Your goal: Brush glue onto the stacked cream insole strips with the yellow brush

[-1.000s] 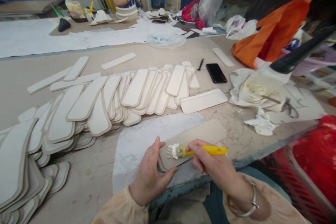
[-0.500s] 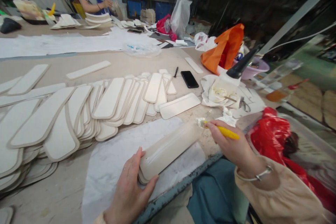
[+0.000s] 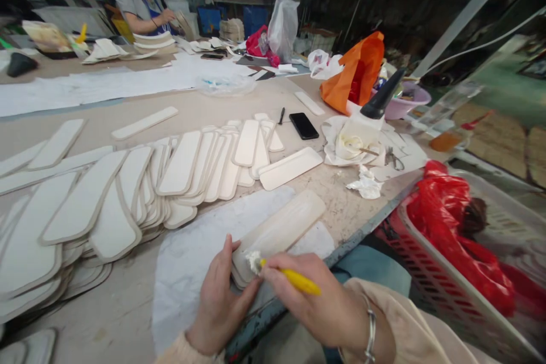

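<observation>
Bracing the left end of a pale panel (image 3: 288, 220), the left hand (image 3: 222, 298) is spread open, thumb and fingers against its edges, probably to stop it sliding. The right hand (image 3: 313, 296) grips a yellow-handled brush (image 3: 302, 282), its white-coated bristles at that same end. The panel lies near, slanting across a white sheet (image 3: 181, 264), which likely shields the surface (image 3: 121, 310). Overlapping pieces (image 3: 179, 165) spread left, perhaps for easy picking; a paste-smeared container (image 3: 354, 139) stands to the right.
</observation>
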A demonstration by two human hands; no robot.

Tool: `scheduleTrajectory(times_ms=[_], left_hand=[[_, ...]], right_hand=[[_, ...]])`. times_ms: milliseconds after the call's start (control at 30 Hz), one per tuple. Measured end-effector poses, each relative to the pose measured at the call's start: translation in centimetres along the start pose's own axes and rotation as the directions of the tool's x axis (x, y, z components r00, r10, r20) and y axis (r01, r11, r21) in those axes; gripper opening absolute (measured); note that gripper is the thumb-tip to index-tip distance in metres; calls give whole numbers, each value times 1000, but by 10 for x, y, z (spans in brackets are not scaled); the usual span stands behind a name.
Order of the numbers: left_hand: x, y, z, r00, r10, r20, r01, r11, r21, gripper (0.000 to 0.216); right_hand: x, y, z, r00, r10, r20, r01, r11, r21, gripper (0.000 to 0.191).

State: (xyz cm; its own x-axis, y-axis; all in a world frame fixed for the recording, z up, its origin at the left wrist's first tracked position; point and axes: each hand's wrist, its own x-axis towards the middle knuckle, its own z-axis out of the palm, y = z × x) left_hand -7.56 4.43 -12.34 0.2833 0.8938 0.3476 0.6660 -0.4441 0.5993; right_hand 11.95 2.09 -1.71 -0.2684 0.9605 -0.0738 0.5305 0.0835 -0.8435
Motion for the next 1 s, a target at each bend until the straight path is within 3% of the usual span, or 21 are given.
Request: scheduleTrajectory(times_ms=[100, 200, 400, 467, 567, 667, 733, 800, 900, 1000], left_hand=[[0, 4, -2, 998, -35, 45, 35, 999, -2, 92], [2, 7, -4, 994, -58, 88, 57, 998, 13, 96], [3, 9, -6, 992, -61, 106, 57, 997, 43, 90], [1, 7, -6, 993, -65, 94, 60, 997, 54, 89], [0, 2, -4, 995, -67, 79, 61, 995, 74, 87], [1, -2, -2, 995, -61, 73, 54, 995, 83, 89], [1, -3, -1, 996, -58, 73, 52, 995, 91, 90], [2, -3, -2, 996, -59, 74, 52, 994, 93, 91], [2, -2, -2, 995, -71, 69, 65, 995, 80, 94], [2, 2, -4, 996, -73, 52, 71, 997, 40, 91]], right_hand=[[7, 9, 1, 987, 160, 14, -154, 916, 370, 32], [13, 31, -5, 960, 278, 38, -266, 860, 437, 33], [11, 75, -65, 892, 357, -276, -307, 928, 210, 32], [7, 81, -85, 866, 289, -408, -285, 956, 72, 29], [2, 82, -95, 851, 43, -523, -189, 955, -230, 26], [4, 76, -79, 919, -115, -377, -131, 813, -568, 26], [6, 70, -60, 973, -87, -213, -93, 699, -709, 23], [6, 59, -38, 994, -82, -79, -6, 652, -758, 17], [1, 36, -10, 979, -187, 87, 195, 708, -679, 11], [-2, 13, 1, 969, -235, 79, 248, 920, -304, 19]])
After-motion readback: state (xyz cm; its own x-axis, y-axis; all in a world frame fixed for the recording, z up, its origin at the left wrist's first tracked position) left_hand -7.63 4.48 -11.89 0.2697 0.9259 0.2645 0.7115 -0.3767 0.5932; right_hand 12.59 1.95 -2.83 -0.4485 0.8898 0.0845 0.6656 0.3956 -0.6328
